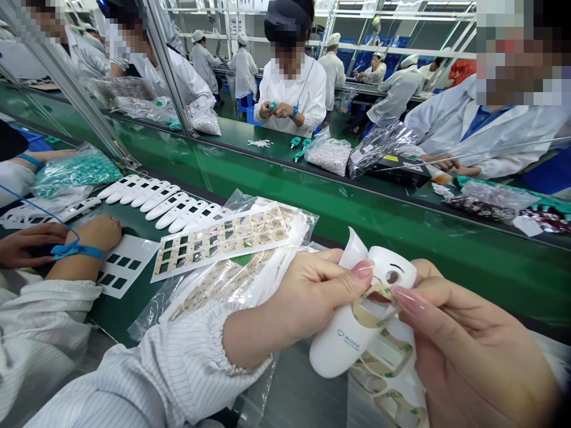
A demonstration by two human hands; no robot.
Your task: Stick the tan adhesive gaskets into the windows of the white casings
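A white plastic device shell [336, 351] printed "ease" is held tilted between my two hands at the right of the head view. My left hand [307, 291] is closed on its side, thumb on the front. A curved white piece [354, 248] rises beside that thumb; I cannot tell whether it belongs to the shell. My right hand [468, 333] pinches the shell's upper right, its thumb on a tan adhesive sticker [369, 318] around the window opening. A sheet of similar stickers [392, 380] hangs beneath the shell and beside my right palm.
Plastic bags with sticker sheets [223, 291] lie left of my hands, a cut sticker sheet [232, 238] on top. Beyond is a row of white shells [167, 205]. A co-worker's hand [100, 235] with a blue wrist strap rests near a white sheet [127, 261]. Other people sit across the green bench [267, 184].
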